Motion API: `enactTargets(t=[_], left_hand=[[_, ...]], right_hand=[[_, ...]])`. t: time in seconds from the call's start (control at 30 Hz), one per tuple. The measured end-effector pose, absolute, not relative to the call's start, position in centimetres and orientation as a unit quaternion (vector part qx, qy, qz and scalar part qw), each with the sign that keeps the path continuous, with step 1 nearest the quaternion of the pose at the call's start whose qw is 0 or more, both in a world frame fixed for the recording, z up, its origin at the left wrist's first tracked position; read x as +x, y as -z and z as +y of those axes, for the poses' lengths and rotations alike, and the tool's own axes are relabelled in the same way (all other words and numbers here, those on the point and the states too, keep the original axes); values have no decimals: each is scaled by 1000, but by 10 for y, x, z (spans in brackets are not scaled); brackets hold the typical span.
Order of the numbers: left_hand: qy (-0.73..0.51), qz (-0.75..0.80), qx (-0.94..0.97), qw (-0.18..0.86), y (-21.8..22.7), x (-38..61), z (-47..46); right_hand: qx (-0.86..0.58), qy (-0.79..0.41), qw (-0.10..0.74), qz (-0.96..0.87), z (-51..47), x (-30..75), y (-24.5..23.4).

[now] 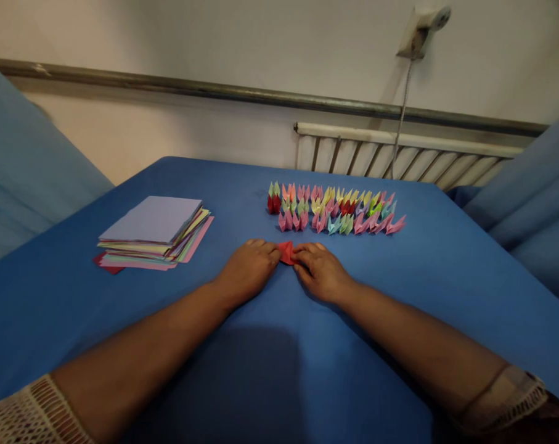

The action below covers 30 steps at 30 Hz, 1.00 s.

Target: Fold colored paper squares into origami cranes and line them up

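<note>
A small folded piece of red origami paper (286,253) lies at the middle of the blue table, between my two hands. My left hand (251,268) grips its left edge, fingers bent and pressed together. On the opposite edge, the fingers of my right hand (323,268) are closed on the same paper. Parts of the paper are hidden under my fingertips. Just beyond it stand rows of folded paper cranes (334,209) in pink, yellow, green, red and blue.
To the left lies a stack of coloured square paper sheets (152,222), a red sheet (110,264) poking out beneath. The blue table (242,370) reaches toward a wall with a metal rail (242,92) and a radiator (399,139). Blue curtains (24,148) hang at both sides.
</note>
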State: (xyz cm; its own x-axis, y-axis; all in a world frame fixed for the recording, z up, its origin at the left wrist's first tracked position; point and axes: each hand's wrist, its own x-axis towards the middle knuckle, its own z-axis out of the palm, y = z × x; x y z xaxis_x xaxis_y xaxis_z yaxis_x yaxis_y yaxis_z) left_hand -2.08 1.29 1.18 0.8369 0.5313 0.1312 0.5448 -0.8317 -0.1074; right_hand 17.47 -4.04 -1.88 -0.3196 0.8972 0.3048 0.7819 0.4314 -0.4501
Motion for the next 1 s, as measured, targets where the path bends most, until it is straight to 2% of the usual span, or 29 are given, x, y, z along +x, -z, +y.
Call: enactTargets(t=[0.17,0.23,0.3,0.4,0.47,0.6,0.7,0.83,0.93,1.0], left_hand=[[69,-318,-945,40,-10,-19,17],[88,-332,-939,24,-10,-21,20],[140,-328,-934,-1,-11,-25,22],[245,-288,-923,-63,-15,-30,20],[297,-259,-914,-98,-20,-33,14],[320,-224,-912,-125,-29,-33,1],[294,-205,-924,-130,-30,-31,-3],[317,-232,-898,-197,-24,-27,-2],[351,-333,-801,-353,-17,-20,-4],[311,-375,-741,-463,-12,-16,-6]], right_hand=[[-519,-123,261,-805,-42,174,19],[-509,-140,287,-799,-40,174,21],[-514,-178,359,-759,-36,175,26],[-516,-286,510,-626,-28,178,29],[-492,-398,555,-540,-25,180,27],[-399,-620,493,-461,-32,179,13],[-365,-690,429,-456,-42,175,4],[-378,-676,420,-473,-44,170,4],[-409,-626,469,-470,-41,168,11],[-425,-597,497,-465,-39,167,14]])
